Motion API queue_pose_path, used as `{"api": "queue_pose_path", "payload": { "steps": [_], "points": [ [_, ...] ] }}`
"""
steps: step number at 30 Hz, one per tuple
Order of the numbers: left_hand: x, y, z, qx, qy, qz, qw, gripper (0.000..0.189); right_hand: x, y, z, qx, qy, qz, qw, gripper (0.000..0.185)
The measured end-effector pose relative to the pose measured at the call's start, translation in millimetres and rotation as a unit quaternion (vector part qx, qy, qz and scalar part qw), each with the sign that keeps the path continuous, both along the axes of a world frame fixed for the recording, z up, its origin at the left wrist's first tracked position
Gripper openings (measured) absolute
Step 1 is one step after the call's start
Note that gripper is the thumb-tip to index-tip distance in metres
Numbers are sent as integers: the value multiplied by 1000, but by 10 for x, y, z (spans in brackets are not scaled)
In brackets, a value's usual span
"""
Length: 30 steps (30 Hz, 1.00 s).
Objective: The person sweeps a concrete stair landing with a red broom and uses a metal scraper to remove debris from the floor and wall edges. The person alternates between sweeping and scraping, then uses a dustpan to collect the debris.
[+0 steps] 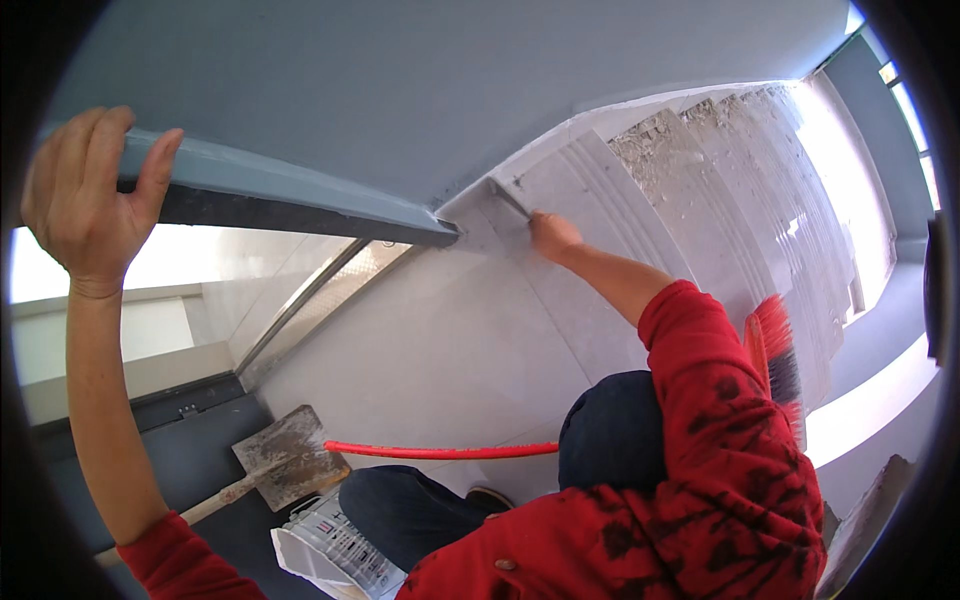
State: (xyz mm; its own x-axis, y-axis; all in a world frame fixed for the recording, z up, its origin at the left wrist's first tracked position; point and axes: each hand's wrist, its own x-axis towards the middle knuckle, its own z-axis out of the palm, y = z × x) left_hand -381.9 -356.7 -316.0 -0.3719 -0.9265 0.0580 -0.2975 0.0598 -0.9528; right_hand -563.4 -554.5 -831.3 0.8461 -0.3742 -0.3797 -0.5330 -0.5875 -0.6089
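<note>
My left hand (97, 187) grips the painted grey wall edge (285, 176) at the upper left, thumb on one side and fingers over it. My right hand (553, 234) is closed on a scraper (510, 198), its grip mostly hidden in my fist. The scraper's flat blade reaches the floor near the wall's foot, beside the lowest stair step (577, 184). Pale tiled floor (450, 330) lies below my hands. A red-handled broom (450, 452) lies behind my right knee, its red and black bristles (776, 345) showing past my right sleeve.
Rubble and dust (649, 150) lie on the stairs to the right. A dirty, wooden-handled shovel (296, 457) stands at the lower left, near a white plastic bucket (311, 559) bearing writing. A metal door track (300, 315) crosses the doorway on the left.
</note>
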Motion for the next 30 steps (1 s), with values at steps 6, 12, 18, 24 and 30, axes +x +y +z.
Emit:
{"api": "queue_pose_path", "payload": {
  "steps": [6,12,18,24,30],
  "points": [
    [21,21,-5,1,-1,9,1000,33,-29,-195,-62,-43,23,-166,985,22],
    [47,39,-3,-3,3,13,1000,33,-47,-323,-111,-24,-6,-48,999,25],
    [56,63,-8,-8,0,23,1000,33,-150,-587,-90,-30,-5,-201,979,25],
    [46,39,2,-5,9,19,1000,33,-2,-247,-46,-35,-27,28,999,21],
    [32,58,2,1,7,19,1000,33,-69,-411,18,-56,6,-74,996,24]
  ]
}}
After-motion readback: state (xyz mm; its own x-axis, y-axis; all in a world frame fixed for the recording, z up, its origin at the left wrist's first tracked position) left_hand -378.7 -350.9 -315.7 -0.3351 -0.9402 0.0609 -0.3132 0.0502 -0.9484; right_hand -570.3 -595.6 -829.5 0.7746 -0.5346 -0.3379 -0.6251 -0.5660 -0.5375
